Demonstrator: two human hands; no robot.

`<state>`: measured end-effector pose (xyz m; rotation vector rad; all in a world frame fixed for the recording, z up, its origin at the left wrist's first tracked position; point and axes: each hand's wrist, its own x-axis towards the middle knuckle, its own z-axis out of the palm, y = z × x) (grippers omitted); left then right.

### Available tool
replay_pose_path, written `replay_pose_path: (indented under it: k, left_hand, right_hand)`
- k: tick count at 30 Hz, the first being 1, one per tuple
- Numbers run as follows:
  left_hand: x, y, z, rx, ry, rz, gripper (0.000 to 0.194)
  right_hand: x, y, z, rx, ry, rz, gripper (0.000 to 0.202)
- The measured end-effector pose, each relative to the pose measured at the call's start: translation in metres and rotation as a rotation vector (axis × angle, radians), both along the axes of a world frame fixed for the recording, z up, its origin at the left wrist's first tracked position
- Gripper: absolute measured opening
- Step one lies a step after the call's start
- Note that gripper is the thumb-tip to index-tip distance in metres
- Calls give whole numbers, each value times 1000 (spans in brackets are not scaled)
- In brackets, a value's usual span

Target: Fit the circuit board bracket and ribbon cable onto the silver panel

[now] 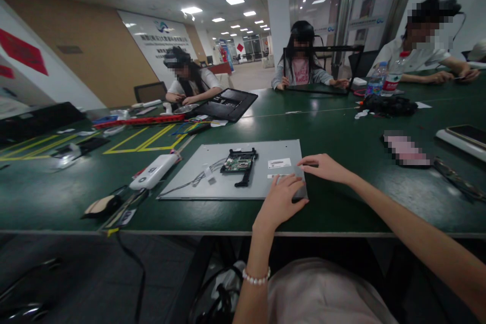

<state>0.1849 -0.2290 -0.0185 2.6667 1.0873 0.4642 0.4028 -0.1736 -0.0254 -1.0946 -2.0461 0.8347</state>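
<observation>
A flat silver-grey panel (205, 162), like the back of a display, lies on the table before me. It bears a green circuit board (238, 162) in a black bracket (245, 177), thin grey cables (197, 178) and a white label (279, 163). My left hand (277, 202) rests on the panel's near right part, fingers stretched flat and thumb apart at the corner. At the right edge is my right hand (326, 168), its fingertips drawn together in a pinch. Whatever lies between them is too small to make out.
A white power bank (155, 171) and a beige-and-black mouse-like object (102, 206) lie left. A phone (406, 149) and glasses (457, 177) lie right. Bottles (391, 78) stand farther back. Across the table, one person holds a black frame (322, 92); two others work nearby, one beside a black cover (228, 104).
</observation>
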Motion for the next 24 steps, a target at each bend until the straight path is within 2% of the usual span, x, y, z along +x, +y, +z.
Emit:
replay_pose_path:
  k: [6,12,24]
  left_hand:
    - [1,-1,-1,1,-12,12,35]
    - [3,-4,0,5,-2,25,33]
    - [1,-4,0,66,-9,96,20]
  right_hand:
    - [-6,-5,1,89,-152,53,32]
    - [-13,-7,-4,151,-182,146,32]
    - [-21,-6,-16,195,-270,168,39]
